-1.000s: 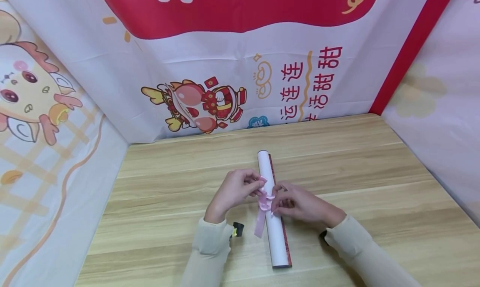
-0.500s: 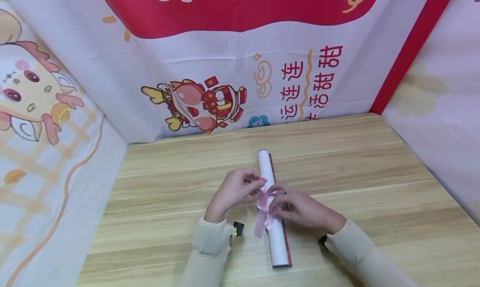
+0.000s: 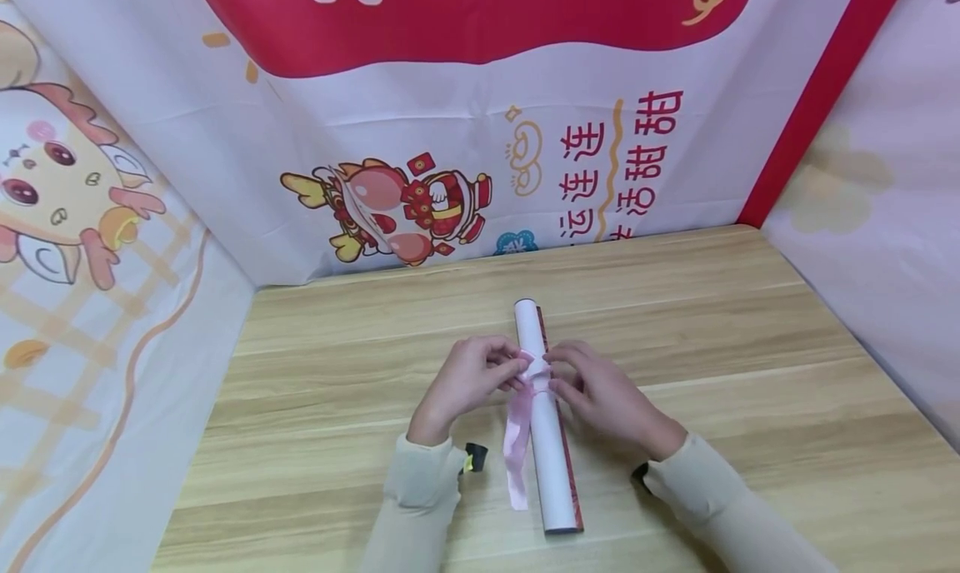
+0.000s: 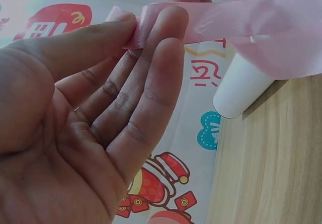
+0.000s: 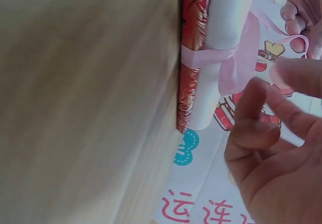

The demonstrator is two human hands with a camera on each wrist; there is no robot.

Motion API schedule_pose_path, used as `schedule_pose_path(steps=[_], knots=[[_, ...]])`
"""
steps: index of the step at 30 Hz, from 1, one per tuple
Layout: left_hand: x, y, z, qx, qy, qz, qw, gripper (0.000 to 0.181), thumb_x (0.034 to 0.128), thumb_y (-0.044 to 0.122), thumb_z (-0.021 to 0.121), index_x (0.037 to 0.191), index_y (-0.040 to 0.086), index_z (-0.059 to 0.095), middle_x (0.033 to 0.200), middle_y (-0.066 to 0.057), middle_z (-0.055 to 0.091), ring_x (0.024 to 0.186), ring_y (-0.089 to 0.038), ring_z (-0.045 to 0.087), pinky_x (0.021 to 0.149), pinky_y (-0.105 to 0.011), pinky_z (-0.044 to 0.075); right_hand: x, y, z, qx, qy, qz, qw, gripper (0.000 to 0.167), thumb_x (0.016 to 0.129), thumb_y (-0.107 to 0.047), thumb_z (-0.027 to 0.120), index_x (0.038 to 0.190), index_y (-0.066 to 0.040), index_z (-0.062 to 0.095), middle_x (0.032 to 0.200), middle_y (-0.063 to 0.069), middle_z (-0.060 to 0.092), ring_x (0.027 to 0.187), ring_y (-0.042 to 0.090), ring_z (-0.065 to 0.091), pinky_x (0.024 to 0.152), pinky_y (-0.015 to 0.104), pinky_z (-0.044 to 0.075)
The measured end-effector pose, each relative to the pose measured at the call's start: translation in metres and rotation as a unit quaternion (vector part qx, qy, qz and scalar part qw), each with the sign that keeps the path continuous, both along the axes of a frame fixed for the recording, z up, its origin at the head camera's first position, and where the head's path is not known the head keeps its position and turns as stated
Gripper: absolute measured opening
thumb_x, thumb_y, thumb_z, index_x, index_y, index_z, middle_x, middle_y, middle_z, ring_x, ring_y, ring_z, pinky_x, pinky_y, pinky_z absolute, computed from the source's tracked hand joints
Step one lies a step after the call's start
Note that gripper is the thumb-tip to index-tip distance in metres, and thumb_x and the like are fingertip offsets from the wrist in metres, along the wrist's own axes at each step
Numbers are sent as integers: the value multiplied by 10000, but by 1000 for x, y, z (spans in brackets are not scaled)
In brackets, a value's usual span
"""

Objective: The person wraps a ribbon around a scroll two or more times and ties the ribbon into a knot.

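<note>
A white rolled scroll (image 3: 553,465) with a red patterned strip along its right side lies on the wooden table. Around its middle runs a pink ribbon (image 5: 204,58). One ribbon tail (image 3: 516,452) hangs down left of the scroll in the head view. My left hand (image 3: 472,379) pinches a folded part of the ribbon between thumb and fingers, clearly seen in the left wrist view. Just right of the scroll, my right hand (image 3: 600,390) has its thumb and bent fingers apart beside the ribbon. The right wrist view shows nothing gripped between them.
The wooden table (image 3: 337,473) reaches a printed cloth backdrop (image 3: 450,107) behind, with more cloth on the left and right. A black strap piece (image 3: 476,458) shows at the left cuff.
My right hand has moved slightly away from me along the scroll, and its fingers have parted. The ribbon tail on the left hangs longer and lower. The left hand stays put.
</note>
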State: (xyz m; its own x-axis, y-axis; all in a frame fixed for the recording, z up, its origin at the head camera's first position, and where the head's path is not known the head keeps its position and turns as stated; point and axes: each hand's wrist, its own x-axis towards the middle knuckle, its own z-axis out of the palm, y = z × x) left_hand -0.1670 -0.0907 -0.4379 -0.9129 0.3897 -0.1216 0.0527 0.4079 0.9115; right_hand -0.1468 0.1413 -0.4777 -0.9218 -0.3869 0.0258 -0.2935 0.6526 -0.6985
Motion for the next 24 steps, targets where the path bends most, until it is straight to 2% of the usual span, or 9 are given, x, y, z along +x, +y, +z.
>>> schedule_pose_path(steps=[4,7,10,12,14,15,17,21,24], knots=[[-1,-1,1,9,31,-13,10000,150,1029,155,697,1121,54,759,960,-101,787,804,-148,761,802,-379,676,-3,-8,4,204,157,-121,9996,373,1023,-172,699,1390,-159,633,1456,64,598,1016,212,645,832,349,598],[-1,-2,1,15,47,7,10000,146,1027,158,701,1120,63,760,964,-92,787,805,-145,764,782,-337,673,-2,-14,6,359,391,-150,9985,246,999,-132,714,1244,-122,697,1279,76,675,978,188,655,804,315,603],[0,-2,0,89,60,19,9999,147,1023,154,705,1120,59,762,973,-100,790,802,-150,767,791,-363,675,10,-22,13,414,498,206,9977,95,968,-102,738,1063,-101,730,1004,16,710,831,95,634,711,233,581],[1,-2,0,82,55,18,9999,154,1025,160,704,1124,58,762,994,-121,792,808,-152,770,796,-360,674,23,-30,15,541,621,635,9946,63,958,-115,753,1018,-104,736,950,5,715,782,82,634,671,208,571],[1,-2,0,67,74,26,9999,158,1027,158,700,1127,53,761,1018,-145,791,813,-153,769,787,-335,671,37,-42,15,783,825,1064,9878,113,966,-152,753,1070,-110,758,1037,28,733,817,98,680,702,230,603],[1,-2,-1,64,89,28,9999,160,1026,155,700,1129,49,760,1028,-155,789,814,-154,769,777,-319,669,43,-48,14,949,954,1193,9837,150,971,-172,750,1107,-109,763,1093,64,739,804,114,692,678,242,604],[0,-3,1,25,95,28,9999,160,1025,153,701,1134,52,759,1037,-161,786,817,-153,768,779,-319,670,54,-60,12,1402,1227,1241,9746,185,985,-209,734,1153,-141,772,1164,118,729,752,153,695,617,265,590],[0,-3,1,102,92,52,9999,155,1017,131,708,1132,39,757,1025,-162,782,808,-157,767,795,-388,677,69,-74,8,2195,1388,1257,9575,72,979,-266,727,973,-202,759,935,74,711,579,138,580,470,269,469],[0,-3,1,99,95,53,9999,154,1015,128,711,1130,37,759,1023,-162,783,805,-157,766,794,-397,678,73,-79,2,2652,1653,1211,9422,150,943,-307,754,828,-218,715,814,12,639,567,155,565,444,301,459]])
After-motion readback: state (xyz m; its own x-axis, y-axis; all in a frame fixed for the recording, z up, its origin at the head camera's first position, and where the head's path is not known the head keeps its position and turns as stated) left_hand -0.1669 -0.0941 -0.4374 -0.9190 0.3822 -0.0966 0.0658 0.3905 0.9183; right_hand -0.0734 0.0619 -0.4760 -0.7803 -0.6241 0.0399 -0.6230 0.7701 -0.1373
